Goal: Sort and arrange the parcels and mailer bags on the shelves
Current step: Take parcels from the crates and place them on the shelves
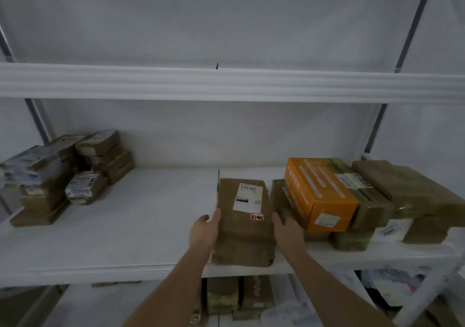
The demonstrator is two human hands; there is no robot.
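We judge the sorting about half done: our left hand [204, 228] and right hand [286, 227] press with nearly straight fingers the sides of the brown labelled cardboard parcel [245, 216] on the white middle shelf [141, 216], just left of the orange box [318, 193], while loose parcels wait on the shelf below it.

Pretty dim in here, kinda greyish light. Plain white wall [226, 19] behind a white shelving unit: thick ribbed upper shelf [226, 82], a wide middle shelf [125, 226] below it, and grey metal uprights [415, 22] slanting at both sides.
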